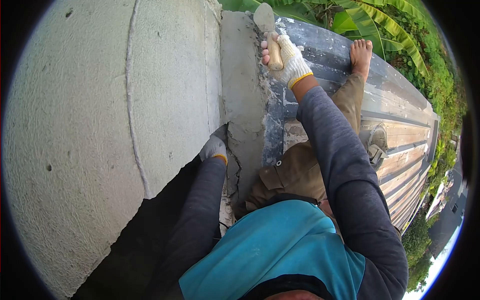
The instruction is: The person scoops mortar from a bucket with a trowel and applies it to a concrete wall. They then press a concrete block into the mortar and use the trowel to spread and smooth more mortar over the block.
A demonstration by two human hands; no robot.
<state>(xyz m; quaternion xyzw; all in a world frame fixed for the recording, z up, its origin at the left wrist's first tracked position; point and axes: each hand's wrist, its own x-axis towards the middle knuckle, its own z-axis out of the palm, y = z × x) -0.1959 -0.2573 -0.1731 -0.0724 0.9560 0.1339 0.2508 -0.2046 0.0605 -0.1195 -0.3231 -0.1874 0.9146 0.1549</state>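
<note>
My right hand [289,61], in a white knitted glove, grips the wooden handle of a trowel [265,21]. The trowel's grey blade rests against a strip of wet mortar [242,85] that runs along the edge of a rough plastered wall [95,115]. My left hand [214,147], also gloved, presses on the lower part of that wall edge, where the mortar is cracked. It looks closed around something grey, but I cannot make out what. My sleeves are dark grey and my vest is blue.
I sit on a sloping sheet-metal roof [400,125] splashed with mortar. My bare foot [361,54] lies on it beyond my bent knee. A bucket-like object [376,142] sits by my leg. Banana leaves [380,25] and green plants lie below the roof edge.
</note>
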